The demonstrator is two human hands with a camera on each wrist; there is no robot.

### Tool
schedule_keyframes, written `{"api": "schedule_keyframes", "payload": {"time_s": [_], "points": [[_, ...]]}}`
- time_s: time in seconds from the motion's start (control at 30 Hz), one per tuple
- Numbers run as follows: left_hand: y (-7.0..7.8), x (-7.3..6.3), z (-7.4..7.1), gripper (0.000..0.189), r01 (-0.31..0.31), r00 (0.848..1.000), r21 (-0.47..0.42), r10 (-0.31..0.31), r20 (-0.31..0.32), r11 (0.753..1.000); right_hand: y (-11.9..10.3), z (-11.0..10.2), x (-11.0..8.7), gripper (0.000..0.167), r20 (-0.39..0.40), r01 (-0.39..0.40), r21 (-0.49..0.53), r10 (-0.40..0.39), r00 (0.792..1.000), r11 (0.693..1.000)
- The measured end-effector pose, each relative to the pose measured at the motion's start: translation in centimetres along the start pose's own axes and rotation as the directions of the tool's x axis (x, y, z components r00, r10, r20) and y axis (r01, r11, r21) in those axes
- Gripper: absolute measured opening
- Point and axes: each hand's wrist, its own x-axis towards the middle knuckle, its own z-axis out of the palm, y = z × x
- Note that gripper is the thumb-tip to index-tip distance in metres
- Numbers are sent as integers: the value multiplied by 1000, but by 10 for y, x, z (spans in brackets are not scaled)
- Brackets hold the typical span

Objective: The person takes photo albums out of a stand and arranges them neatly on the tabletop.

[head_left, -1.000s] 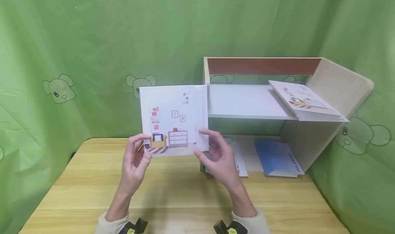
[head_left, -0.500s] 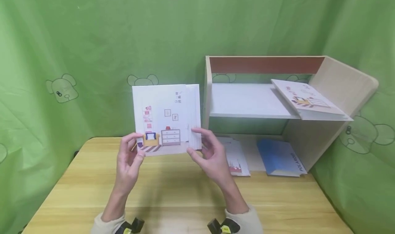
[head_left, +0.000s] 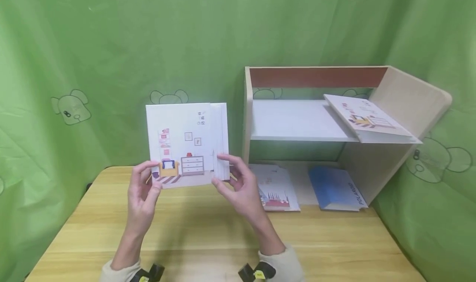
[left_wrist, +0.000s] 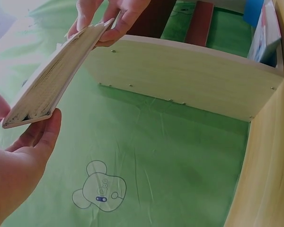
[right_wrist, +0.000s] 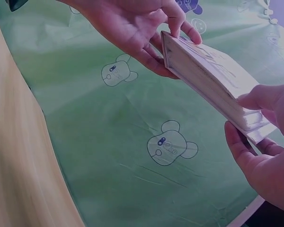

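Observation:
A white square book [head_left: 182,145] with a furniture drawing on its cover is held up above the table in the head view. My left hand [head_left: 140,199] pinches its lower left edge between thumb and fingers. The lower right edge is gripped by my right hand [head_left: 239,189], the thumb in front near a pale strip. In the left wrist view the thick page block of the book [left_wrist: 57,71] shows between its covers. The right wrist view also has both hands on the book [right_wrist: 213,71], one at each end.
A wooden shelf unit [head_left: 247,108] stands at the right of the table [head_left: 193,240]. A similar book [head_left: 372,117] leans on its upper board. Below lie a white book [head_left: 277,187] and a blue book [head_left: 336,189]. A green curtain [head_left: 111,46] hangs behind.
Both hands have carried the book to the left, away from the shelf unit. More of the white book on the lower shelf shows now. The grip looks the same.

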Motion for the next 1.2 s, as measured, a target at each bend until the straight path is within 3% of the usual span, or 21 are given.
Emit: {"api": "schedule_keyframes", "payload": {"time_s": [1.2], "points": [[11,3,-46,47,94,984,34,-88,-153,995,21,58,15,55,6,-51,34,51,999,998]]}}
